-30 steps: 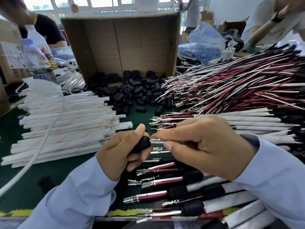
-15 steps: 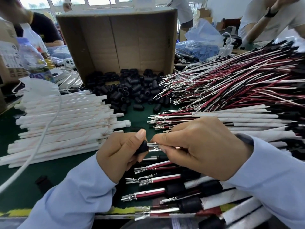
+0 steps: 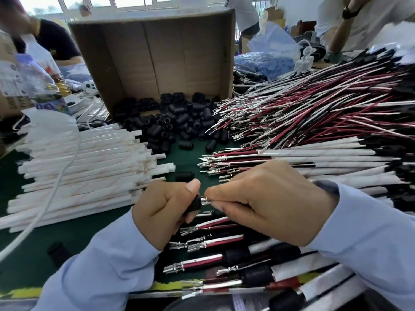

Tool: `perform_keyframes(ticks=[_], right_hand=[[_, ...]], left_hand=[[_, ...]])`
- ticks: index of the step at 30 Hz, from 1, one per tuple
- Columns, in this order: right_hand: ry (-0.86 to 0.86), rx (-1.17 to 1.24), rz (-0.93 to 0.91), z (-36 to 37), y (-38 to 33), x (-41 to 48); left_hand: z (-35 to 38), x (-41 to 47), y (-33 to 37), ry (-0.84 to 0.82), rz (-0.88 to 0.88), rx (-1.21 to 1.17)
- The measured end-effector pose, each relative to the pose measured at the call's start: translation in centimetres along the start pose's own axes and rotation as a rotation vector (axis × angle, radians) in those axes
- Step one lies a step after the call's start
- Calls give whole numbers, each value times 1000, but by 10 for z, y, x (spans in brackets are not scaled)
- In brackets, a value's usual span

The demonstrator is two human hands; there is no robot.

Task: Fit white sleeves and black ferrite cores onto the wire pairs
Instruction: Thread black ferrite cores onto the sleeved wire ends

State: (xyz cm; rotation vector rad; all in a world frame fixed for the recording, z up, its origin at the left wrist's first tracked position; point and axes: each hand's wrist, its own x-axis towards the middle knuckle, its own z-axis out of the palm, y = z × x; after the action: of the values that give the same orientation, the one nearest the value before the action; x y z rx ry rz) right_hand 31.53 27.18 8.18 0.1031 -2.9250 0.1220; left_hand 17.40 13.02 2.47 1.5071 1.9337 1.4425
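Note:
My left hand (image 3: 164, 212) grips a black ferrite core (image 3: 195, 204) between thumb and fingers. My right hand (image 3: 267, 203) pinches a wire pair (image 3: 207, 201), and the pair's metal terminals meet the core's opening. White sleeves (image 3: 85, 167) lie stacked at the left. Loose black ferrite cores (image 3: 170, 122) are heaped in front of the cardboard box. Bare red, white and black wire pairs (image 3: 314, 104) pile up at the right, with sleeved pairs (image 3: 314, 158) below them. Finished pairs with sleeve and core (image 3: 247, 257) lie under my hands.
An open cardboard box (image 3: 161, 55) stands at the back centre. A plastic bottle (image 3: 38, 81) and a white cable (image 3: 56, 189) are at the left. One stray core (image 3: 184, 176) lies on the green mat (image 3: 33, 261). Other people work at the far side.
The terminals have slid from just outside the core to its opening. My hands have stayed close together while the view shifted slightly.

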Motion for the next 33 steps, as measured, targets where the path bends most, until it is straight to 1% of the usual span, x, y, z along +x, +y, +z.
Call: perform_keyframes(ticks=[3,5,6,7,9,10,12,14,17,19,20,21,23,24,28,31,33], right_hand=[[-54,33,8,4,1,2],[-77,45,51,6,5,5],[-73,47,74,7,7,6],[-57,59,100,8,8,6],[17,106,153,8,10,7],[61,119,177,9,11,7],[115,86,236,10,12,8],[138,39,276,12,12,10],[126,33,265,18,12,12],[128,64,281,20,14,12],[135,82,285,20,15,11],[142,94,291,21,16,11],[171,111,316,19,19,10],[177,124,328,19,21,11],[83,152,306,21,19,10],[57,160,276,17,17,8],[41,175,245,12,17,8]], left_hand=[[-1,2,2,10,199,312],[-1,8,5,20,261,409],[0,11,7,33,260,390],[1,12,8,69,238,314],[3,14,11,214,183,112],[4,14,12,280,171,54],[6,15,15,342,147,27],[11,18,18,324,88,49],[24,25,21,199,29,124],[30,28,23,156,13,182],[30,30,24,141,20,162],[29,30,24,129,34,94],[22,30,23,133,47,-69],[19,29,22,141,36,-105],[23,29,23,160,65,-13],[30,30,26,145,75,-7],[29,28,25,235,56,-28]])
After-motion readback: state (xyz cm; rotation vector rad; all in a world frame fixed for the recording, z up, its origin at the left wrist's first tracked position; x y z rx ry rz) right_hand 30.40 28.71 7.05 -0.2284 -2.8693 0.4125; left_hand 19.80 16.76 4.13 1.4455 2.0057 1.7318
